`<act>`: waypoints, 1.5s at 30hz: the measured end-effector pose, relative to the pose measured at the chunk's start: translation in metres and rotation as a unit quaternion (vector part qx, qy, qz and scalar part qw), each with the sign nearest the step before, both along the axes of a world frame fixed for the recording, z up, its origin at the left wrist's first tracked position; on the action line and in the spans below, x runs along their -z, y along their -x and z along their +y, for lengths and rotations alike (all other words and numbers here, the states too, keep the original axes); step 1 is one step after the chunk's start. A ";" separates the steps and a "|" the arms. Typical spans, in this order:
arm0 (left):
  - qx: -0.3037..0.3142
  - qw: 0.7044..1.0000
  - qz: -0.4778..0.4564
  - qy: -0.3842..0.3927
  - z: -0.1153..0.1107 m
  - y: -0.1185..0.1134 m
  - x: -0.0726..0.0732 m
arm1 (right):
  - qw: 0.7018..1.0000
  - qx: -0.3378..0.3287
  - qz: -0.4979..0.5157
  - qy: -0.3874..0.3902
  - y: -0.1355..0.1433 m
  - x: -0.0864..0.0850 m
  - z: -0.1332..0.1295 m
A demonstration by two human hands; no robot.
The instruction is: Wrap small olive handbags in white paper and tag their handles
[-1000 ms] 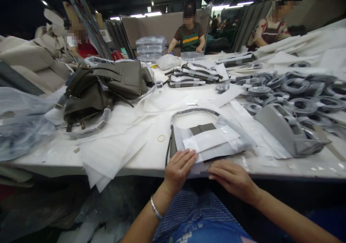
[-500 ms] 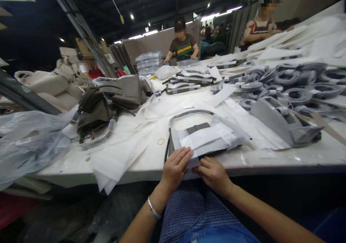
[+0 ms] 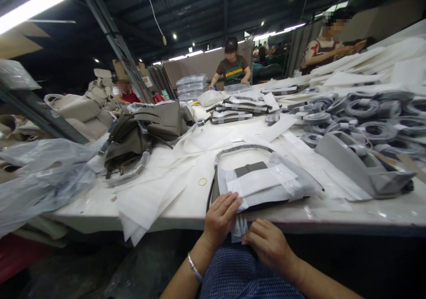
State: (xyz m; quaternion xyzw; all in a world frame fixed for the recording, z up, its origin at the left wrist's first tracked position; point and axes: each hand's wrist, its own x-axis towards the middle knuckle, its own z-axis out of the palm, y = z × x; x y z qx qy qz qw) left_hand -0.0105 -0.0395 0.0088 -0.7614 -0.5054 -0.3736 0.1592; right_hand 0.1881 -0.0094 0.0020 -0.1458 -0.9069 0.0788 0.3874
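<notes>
A dark grey-green handbag (image 3: 250, 168) lies at the table's front edge, partly covered by white wrapping sheet (image 3: 259, 181), its wrapped handle arching behind. My left hand (image 3: 221, 214) presses on the near left corner of the wrapping, fingers stretched and lying flat. A pale, shiny strip (image 3: 238, 229) hangs from that corner over the edge. My right hand (image 3: 271, 242) pinches the lower end of this strip, just right of my left hand.
A tape dispenser (image 3: 361, 168) sits at right, before many coiled straps (image 3: 377, 130). Left are another dark bag (image 3: 163, 120), loose white sheets (image 3: 149, 201) and clear plastic (image 3: 46, 183). A yellow rubber band (image 3: 202, 182) lies nearby. Several people work beyond.
My right hand has moved down, away from the bag, and the pale strip now shows between my hands. The camera view has shifted slightly. A person at right has raised their hands.
</notes>
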 end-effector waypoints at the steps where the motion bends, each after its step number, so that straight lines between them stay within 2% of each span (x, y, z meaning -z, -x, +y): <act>1: 0.000 1.000 -0.007 -0.006 0.000 0.000 0.002 | 1.000 0.000 -0.002 0.003 0.000 0.001 0.000; 6: 0.006 0.999 -0.029 -0.039 0.001 0.001 0.009 | 0.999 0.007 -0.001 0.034 -0.003 0.011 0.000; 10: -0.008 0.999 -0.027 -0.046 0.001 -0.001 0.008 | 0.998 0.017 0.033 0.052 0.001 0.013 -0.005; 18: -0.002 1.000 0.006 -0.025 0.000 0.002 0.003 | 0.999 -0.023 0.020 -0.021 0.004 -0.011 -0.011; 24: -0.024 0.999 0.021 -0.014 -0.002 -0.003 0.001 | 0.996 -0.076 -0.023 -0.043 -0.006 -0.030 0.005; 27: -0.045 0.999 0.017 -0.002 -0.003 -0.008 -0.002 | 0.994 -0.101 -0.033 -0.030 -0.011 -0.042 0.017; 29: -0.048 0.999 0.011 0.004 -0.003 -0.009 -0.003 | 0.996 -0.082 -0.035 -0.013 -0.013 -0.048 0.024; 31: -0.047 0.999 0.005 0.006 -0.004 -0.010 -0.003 | 0.999 -0.026 -0.023 -0.017 -0.014 -0.053 0.030; 34: -0.047 0.999 -0.001 0.011 -0.005 -0.010 -0.004 | 0.996 0.045 -0.029 -0.068 -0.009 -0.059 0.038; 37: -0.048 0.999 -0.001 0.013 -0.006 -0.010 -0.004 | 0.988 0.088 -0.085 -0.096 -0.002 -0.065 0.043; 41: -0.049 0.998 0.009 0.025 -0.006 -0.009 -0.004 | 0.983 0.082 -0.136 -0.091 0.000 -0.072 0.060; 45: -0.045 0.999 0.014 0.028 -0.005 -0.007 -0.005 | 0.974 0.084 -0.195 -0.085 -0.009 -0.066 0.084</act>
